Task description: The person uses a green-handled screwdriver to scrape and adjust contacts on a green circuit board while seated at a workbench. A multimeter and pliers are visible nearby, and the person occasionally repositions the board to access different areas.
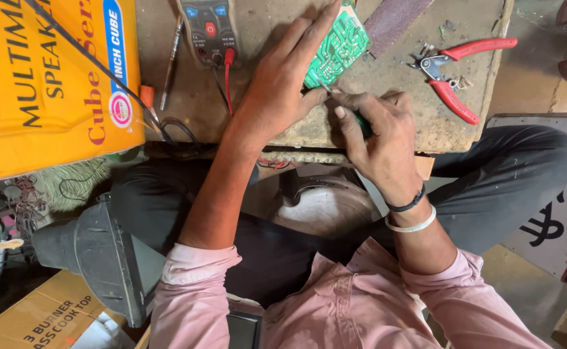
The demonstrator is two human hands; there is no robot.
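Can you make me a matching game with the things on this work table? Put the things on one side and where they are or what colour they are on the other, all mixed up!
Things:
1. circuit board
2. pliers
3. big cardboard box
4. meter

Descriptions:
A. yellow, at the table's left end
B. green, under the left hand
C. red handles, lying to the right
D. dark grey, with a red plug in it

Pairs: 1-B, 2-C, 3-A, 4-D
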